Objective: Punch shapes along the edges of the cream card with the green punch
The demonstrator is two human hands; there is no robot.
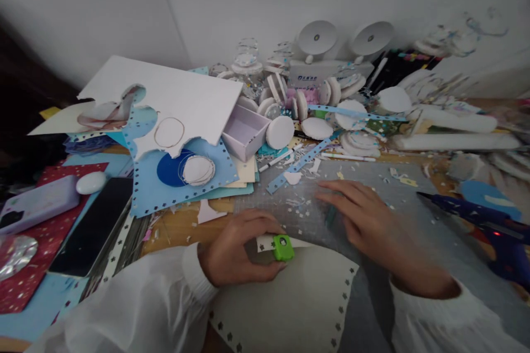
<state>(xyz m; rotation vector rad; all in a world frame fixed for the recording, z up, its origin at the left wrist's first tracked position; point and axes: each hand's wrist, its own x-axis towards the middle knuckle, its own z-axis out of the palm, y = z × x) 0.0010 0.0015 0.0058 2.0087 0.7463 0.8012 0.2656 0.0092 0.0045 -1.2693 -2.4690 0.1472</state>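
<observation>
My left hand (244, 248) is closed around a small bright green craft punch (284, 248), thumb and fingers on either side of it. The punch sits at the upper edge of a cream paper sheet (290, 298) with small flower-shaped holes along its borders. A narrow punched paper strip (265, 243) shows beside the punch. Over the grey cutting mat (372, 176), my right hand (364, 220) is raised to the right of the sheet, fingers stretched out and slightly blurred. Below those fingers is a dark teal smear that I cannot make out.
At right lies a dark blue glue gun (476, 218) with a red light. White foam discs (280, 132), a lilac box (246, 129) and paper scraps crowd the back. On the left are a white board (174, 94), punched blue paper (144, 198) and a black phone (93, 229).
</observation>
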